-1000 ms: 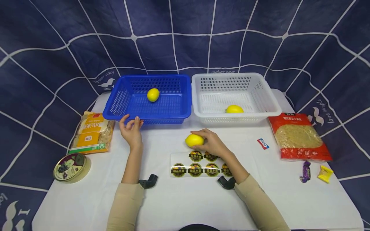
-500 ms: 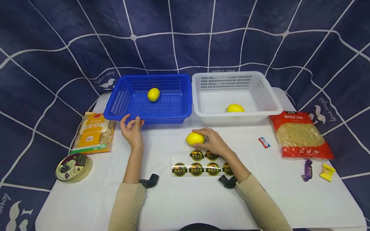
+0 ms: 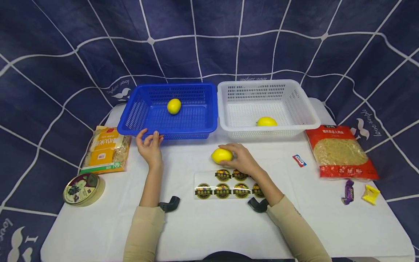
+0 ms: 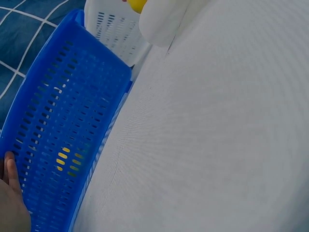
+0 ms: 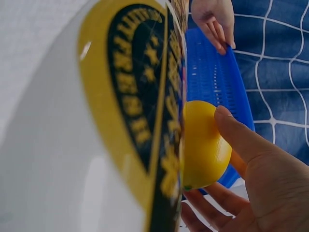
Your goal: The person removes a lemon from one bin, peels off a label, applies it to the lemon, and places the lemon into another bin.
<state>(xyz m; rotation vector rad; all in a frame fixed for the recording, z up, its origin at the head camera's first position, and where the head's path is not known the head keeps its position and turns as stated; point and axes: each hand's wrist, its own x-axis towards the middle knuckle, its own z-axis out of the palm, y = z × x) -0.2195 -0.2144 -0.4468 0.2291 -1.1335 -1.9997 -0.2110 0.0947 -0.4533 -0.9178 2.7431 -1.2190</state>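
Note:
My right hand (image 3: 240,157) holds a yellow lemon (image 3: 221,156) between thumb and fingers, just behind a sheet of round fruit stickers (image 3: 212,185). In the right wrist view, the thumb lies on the near side of the lemon (image 5: 206,150) and fingers show beneath it. With thumb and fingers at its front rim, my left hand (image 3: 150,149) grips the blue basket (image 3: 167,131) near the front left corner. One lemon (image 3: 174,106) lies inside that basket. Another lemon (image 3: 266,121) lies in the white basket (image 3: 268,133), partly hidden by the front rim.
On the left are a bag of oat-like flakes (image 3: 106,149) and a round tin (image 3: 83,189). At the right lie a red pasta bag (image 3: 342,151), a small red-and-blue wrapper (image 3: 299,160), a purple candy (image 3: 348,192) and a yellow candy (image 3: 371,194). A blue cloth (image 3: 216,40) hangs behind.
The head view has shifted slightly. My right hand and its lemon have moved a tiny bit away from the body; the left hand stays at the blue basket's rim.

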